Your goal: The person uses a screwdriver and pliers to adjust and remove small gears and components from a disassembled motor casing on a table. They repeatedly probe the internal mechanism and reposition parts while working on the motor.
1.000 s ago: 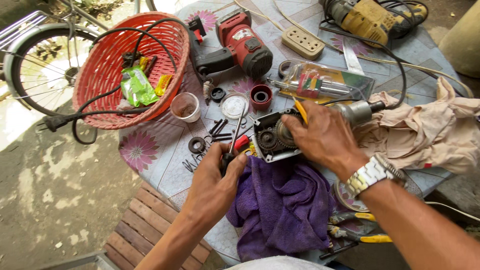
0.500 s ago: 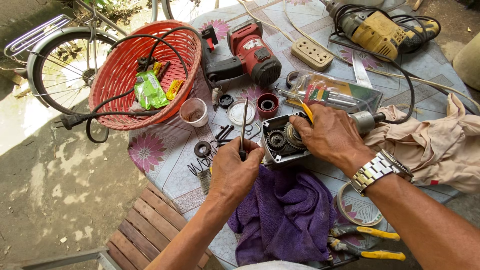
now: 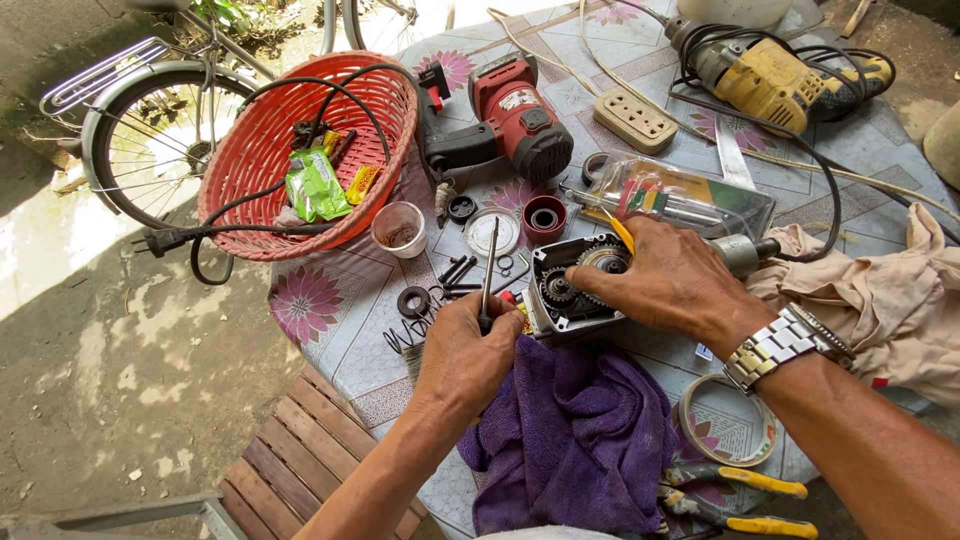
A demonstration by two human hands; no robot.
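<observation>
Out at the far left of the open gearbox (image 3: 570, 290) stood a bicycle wheel (image 3: 150, 150), and nearer to it a red basket (image 3: 262, 170) held a green packet and a coil of black cord, parked clear of the work, it seemed. Just left of the gearbox lay loose screws and washers (image 3: 455, 275) beside a small plastic cup (image 3: 400, 228), likely kept close so nothing got lost. The left hand (image 3: 462, 355) was clenched around a thin screwdriver (image 3: 489, 268), shaft pointing up and away, just left of the gearbox, as if held ready rather than working. The gearbox itself sat on the flowered tablecloth (image 3: 330, 310), touching the upper edge of a purple rag (image 3: 570, 440), gears facing up so they could be reached. The right hand (image 3: 670, 285) lay over its right side, fingers curled down on the housing, apparently steadying it; a metal wristwatch (image 3: 785, 345) showed on that arm. Behind the gearbox rested a red power tool (image 3: 515, 115); far right of it a yellow drill (image 3: 770, 75); below right, a tape roll (image 3: 725, 430) and yellow-handled pliers (image 3: 740, 495).
</observation>
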